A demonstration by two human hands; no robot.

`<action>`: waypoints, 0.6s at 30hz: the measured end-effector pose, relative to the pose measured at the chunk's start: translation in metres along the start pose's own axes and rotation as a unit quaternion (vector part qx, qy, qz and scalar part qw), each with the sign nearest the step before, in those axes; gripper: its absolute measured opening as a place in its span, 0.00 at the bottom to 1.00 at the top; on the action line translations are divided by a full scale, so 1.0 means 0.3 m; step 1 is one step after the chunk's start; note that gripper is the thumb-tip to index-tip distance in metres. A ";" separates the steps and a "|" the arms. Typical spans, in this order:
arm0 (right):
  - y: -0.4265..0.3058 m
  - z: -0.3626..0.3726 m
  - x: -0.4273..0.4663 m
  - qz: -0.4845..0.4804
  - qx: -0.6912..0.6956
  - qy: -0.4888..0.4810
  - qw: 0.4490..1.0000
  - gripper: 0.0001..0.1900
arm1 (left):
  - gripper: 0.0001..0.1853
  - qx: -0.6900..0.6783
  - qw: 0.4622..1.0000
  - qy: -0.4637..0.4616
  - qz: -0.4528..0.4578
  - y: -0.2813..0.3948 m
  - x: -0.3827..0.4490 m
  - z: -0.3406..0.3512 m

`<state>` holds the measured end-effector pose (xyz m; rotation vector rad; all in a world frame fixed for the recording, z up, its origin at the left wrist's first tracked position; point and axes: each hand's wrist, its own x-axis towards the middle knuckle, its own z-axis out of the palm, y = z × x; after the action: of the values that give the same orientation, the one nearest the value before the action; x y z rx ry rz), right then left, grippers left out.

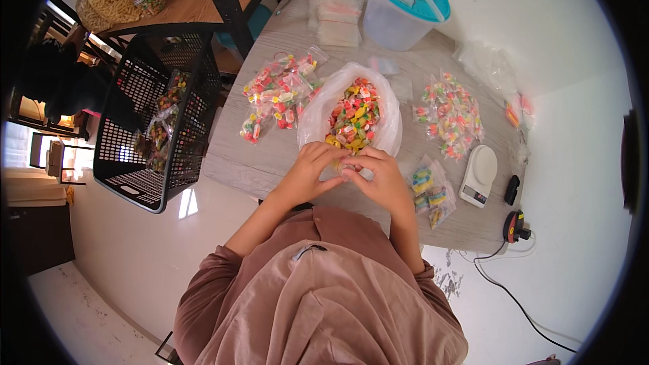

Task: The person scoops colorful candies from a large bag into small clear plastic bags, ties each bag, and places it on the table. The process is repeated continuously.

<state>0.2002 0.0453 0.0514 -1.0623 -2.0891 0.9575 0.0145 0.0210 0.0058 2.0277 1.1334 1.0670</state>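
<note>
My left hand (pixel 315 170) and my right hand (pixel 373 175) meet at the near rim of a white plastic bag (pixel 389 126) filled with wrapped candies (pixel 356 110). Their fingertips pinch a small clear plastic bag (pixel 338 166) between them; its contents are mostly hidden by the fingers. Left of the big bag lies a pile of small clear bags of red and yellow candies (pixel 281 86). To the right is another pile of small candy packets (pixel 451 114). Nearer me on the right are zip bags with blue and yellow candies (pixel 431 190).
A white digital scale (pixel 479 175) stands at the right, near a corded power adapter (pixel 514 227). Empty clear bags (pixel 337 17) and a lidded plastic tub (pixel 400 20) with a scoop on top are at the back. A black basket (pixel 165 182) holding candy bags is at the left.
</note>
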 end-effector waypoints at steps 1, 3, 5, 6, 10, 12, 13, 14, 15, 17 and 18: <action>0.006 0.006 0.001 -0.005 -0.009 0.011 1.000 0.08 | 0.25 -0.005 1.000 0.005 -0.002 0.001 0.000 -0.002; 0.045 0.011 0.013 0.021 0.023 0.078 0.996 0.08 | 0.25 -0.016 1.000 0.018 -0.009 -0.002 -0.003 -0.007; 0.110 0.003 0.039 0.011 -0.079 0.154 0.985 0.07 | 0.26 -0.032 0.999 0.030 -0.016 -0.008 -0.004 -0.011; 0.158 -0.006 0.068 -0.014 -0.194 0.192 0.962 0.07 | 0.26 -0.026 0.999 0.029 -0.015 -0.007 -0.002 -0.014; 0.305 -0.019 0.143 0.049 -0.373 0.169 0.911 0.09 | 0.26 -0.011 1.000 0.024 -0.013 -0.004 0.007 -0.023; 0.340 -0.021 0.175 0.037 -0.412 0.166 0.895 0.10 | 0.26 -0.008 0.999 0.026 -0.018 -0.003 0.004 -0.027; 0.349 -0.024 0.188 0.030 -0.432 0.164 0.886 0.11 | 0.26 -0.008 0.999 0.029 -0.023 -0.002 0.002 -0.030; 0.358 -0.027 0.196 0.036 -0.442 0.154 0.883 0.12 | 0.26 -0.008 0.999 0.031 -0.027 -0.002 0.002 -0.033; 0.358 -0.027 0.202 0.042 -0.452 0.143 0.880 0.13 | 0.26 -0.004 0.999 0.034 -0.026 -0.004 0.000 -0.035; 0.358 -0.027 0.217 0.056 -0.465 0.119 0.876 0.15 | 0.26 0.003 0.999 0.038 -0.023 -0.009 -0.001 -0.037; 0.356 -0.026 0.228 0.064 -0.468 0.106 0.875 0.16 | 0.26 0.002 0.999 0.037 -0.024 -0.009 0.000 -0.038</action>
<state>0.2160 0.1506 -0.0180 -1.6769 -2.3180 -0.2215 0.0036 0.0232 0.0097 1.9683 1.2174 1.1253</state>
